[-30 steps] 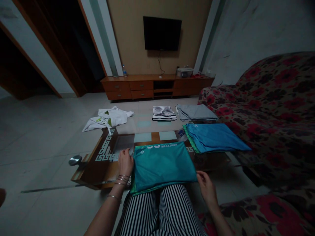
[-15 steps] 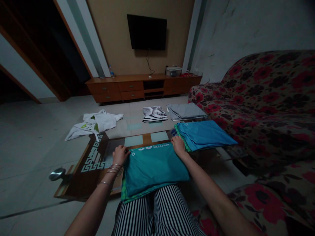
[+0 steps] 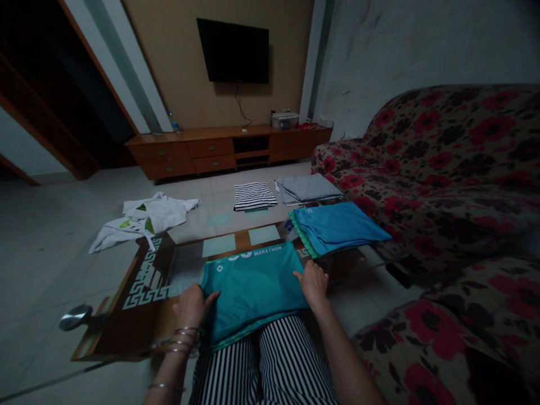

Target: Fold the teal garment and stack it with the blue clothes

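A folded teal shirt (image 3: 251, 289) with "MARATHON" printed along its far edge lies across my lap, over my black-and-white striped trousers (image 3: 261, 365). A green edge shows beneath it on the near side. My left hand (image 3: 192, 306) rests against the shirt's left edge with its fingers spread, and bangles circle that wrist. On the right edge lies my right hand (image 3: 313, 284), its thumb apart from its fingers. Neither hand clearly grips the cloth.
Ahead stands a wood-framed glass table (image 3: 143, 298) with a patterned border. Beyond are a crumpled white garment (image 3: 145, 219), folded striped (image 3: 255, 197) and grey (image 3: 304, 188) clothes, and a folded blue shirt (image 3: 337, 228). A floral sofa (image 3: 442, 185) lines the right.
My hands have slid from the shirt's far corners to its side edges, nearer me. My right hand came in from beside the shirt a second ago. The view has turned slightly left.
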Available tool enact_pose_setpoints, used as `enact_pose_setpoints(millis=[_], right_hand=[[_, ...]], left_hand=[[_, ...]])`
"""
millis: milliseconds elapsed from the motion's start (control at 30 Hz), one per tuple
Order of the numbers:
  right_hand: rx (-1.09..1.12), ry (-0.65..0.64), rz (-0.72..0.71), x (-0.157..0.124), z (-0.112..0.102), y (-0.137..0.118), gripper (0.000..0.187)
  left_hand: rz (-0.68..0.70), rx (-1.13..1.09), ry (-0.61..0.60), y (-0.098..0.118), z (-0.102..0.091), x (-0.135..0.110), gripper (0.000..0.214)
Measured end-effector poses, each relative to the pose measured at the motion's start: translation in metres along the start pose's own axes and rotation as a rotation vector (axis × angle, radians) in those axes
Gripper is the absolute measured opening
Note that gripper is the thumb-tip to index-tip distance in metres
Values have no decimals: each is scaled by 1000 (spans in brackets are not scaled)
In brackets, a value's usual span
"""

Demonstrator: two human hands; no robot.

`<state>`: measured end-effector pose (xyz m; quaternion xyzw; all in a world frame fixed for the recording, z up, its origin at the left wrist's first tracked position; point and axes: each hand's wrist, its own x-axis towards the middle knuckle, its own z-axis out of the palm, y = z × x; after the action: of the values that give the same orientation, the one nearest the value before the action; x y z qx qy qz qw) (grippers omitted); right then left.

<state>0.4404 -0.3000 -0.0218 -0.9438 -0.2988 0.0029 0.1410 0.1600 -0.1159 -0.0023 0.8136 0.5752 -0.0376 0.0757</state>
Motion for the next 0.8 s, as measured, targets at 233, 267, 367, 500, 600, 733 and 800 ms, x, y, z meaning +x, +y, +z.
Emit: enact_pose_setpoints(millis=[233,267,367,500,600,733,800], right_hand=[[296,-111,-43,8,-3,-1,19],[413,-115,-14,10,-1,2,18],[774,-154,55,19,-1,11,19],[1136,-197,57,33,-28,35,32],[1299,-189,56,51,-66,63,42],[1314,-92,50,98,-121,112,47],[1257,-8,48,135,-149,138,47]], left_hand=[[54,-218,63,10,12,-10,28],[23,-342,50,12,10,-10,28],[-52,-818,-63,25,-5,-11,30],[-92,-1299,-284,60,-46,-18,34],[-52,-1444,-391,103,-78,-20,36],[133,-1530,-459,182,-112,-9,46],[265,-1585,-484,229,-127,2,51]])
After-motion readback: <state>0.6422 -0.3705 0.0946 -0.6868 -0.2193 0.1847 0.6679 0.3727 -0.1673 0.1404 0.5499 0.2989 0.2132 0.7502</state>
